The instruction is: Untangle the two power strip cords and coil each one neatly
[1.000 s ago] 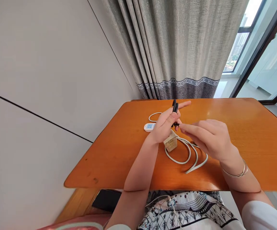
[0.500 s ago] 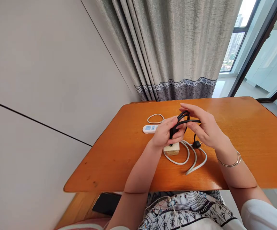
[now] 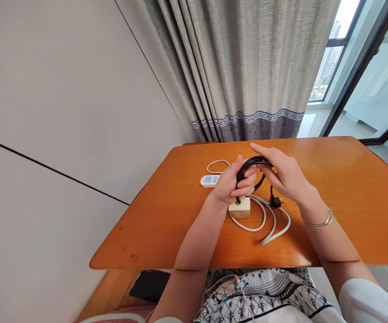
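Note:
My left hand is closed round a coiled black cable, fingers curled over its lower strands. On the far side of the coil, my right hand has the loop between its thumb and fingers, with the index finger stretched out. One end of the cable runs down to a cream-coloured block on the table, just below my left hand. A black plug with metal prongs hangs from the cable beneath my right hand. Behind my left hand, a white power strip is partly hidden.
A white cord lies in loops on the wooden table, around the block and plug. Another white loop lies behind the power strip. A grey curtain hangs beyond the table. A dark flat device lies below at the left.
The black coil has been drawn into a tighter arch between my hands. My right hand has moved slightly left, and its thumb is now under the loop. The plug has barely moved.

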Tool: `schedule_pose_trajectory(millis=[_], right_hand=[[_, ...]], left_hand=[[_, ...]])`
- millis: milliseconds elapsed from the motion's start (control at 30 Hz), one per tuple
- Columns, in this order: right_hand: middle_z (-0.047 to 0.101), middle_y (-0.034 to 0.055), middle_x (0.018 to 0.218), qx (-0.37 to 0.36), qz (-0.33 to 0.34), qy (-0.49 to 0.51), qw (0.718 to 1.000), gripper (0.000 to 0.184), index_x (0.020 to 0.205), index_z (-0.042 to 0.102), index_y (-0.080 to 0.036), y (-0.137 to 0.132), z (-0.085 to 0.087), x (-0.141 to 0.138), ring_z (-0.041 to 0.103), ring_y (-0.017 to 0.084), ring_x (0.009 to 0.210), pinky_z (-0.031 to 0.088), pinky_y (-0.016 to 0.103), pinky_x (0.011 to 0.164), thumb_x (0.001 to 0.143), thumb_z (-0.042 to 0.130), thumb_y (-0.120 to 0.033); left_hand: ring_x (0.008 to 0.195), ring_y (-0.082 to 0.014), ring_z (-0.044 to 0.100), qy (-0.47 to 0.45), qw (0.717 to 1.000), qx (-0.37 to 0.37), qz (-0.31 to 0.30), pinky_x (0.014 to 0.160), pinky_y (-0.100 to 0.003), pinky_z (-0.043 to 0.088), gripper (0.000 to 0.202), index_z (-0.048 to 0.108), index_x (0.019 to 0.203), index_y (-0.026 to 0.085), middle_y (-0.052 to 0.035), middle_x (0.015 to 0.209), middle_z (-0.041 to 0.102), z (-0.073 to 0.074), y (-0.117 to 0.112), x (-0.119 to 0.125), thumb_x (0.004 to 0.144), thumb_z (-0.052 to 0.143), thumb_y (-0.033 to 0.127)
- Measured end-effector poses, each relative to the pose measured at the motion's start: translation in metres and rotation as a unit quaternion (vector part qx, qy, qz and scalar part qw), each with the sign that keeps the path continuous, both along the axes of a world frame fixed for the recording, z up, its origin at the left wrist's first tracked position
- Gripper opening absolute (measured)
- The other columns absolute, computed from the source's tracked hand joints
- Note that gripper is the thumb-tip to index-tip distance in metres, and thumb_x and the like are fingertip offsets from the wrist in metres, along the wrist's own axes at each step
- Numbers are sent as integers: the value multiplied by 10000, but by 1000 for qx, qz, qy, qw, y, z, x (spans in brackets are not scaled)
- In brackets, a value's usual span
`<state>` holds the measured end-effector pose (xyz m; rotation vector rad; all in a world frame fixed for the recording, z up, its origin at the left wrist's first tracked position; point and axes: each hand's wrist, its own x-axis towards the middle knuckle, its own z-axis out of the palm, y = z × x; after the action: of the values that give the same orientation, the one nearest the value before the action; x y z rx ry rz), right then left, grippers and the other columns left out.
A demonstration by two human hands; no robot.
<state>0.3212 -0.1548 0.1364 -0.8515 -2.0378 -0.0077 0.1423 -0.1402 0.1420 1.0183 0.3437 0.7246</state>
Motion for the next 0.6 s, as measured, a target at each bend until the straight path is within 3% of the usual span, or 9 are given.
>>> schedule_pose_trajectory(millis=[200, 400, 600], right_hand=[[707, 122, 1201, -45, 11, -21, 999, 472, 1389, 531, -190, -3, 2, 2, 703, 202, 1016, 600, 357, 833, 937, 435, -92], [732, 85, 1152, -77, 69, 27, 994, 480, 1330, 572, -188, 2, -2, 6, 710, 138, 797, 602, 340, 812, 905, 402, -45], [725, 72, 1049, -143, 106, 95, 980, 390, 1324, 612, -183, 3, 0, 8, 668, 146, 812, 587, 343, 796, 961, 472, -157]], left_hand=[[257, 9, 156, -14, 1000, 17, 20, 332, -132, 177, 549, 384, 648, 190, 135, 443, 267, -3, 3, -1, 850, 719, 575], [288, -1, 197, -7, 998, 35, 46, 361, -132, 218, 461, 465, 665, 170, 120, 448, 283, -3, 5, -1, 888, 692, 504], [324, -12, 167, 5, 999, 14, 46, 388, -130, 246, 433, 485, 658, 163, 121, 464, 207, -2, 5, 0, 969, 586, 447]])
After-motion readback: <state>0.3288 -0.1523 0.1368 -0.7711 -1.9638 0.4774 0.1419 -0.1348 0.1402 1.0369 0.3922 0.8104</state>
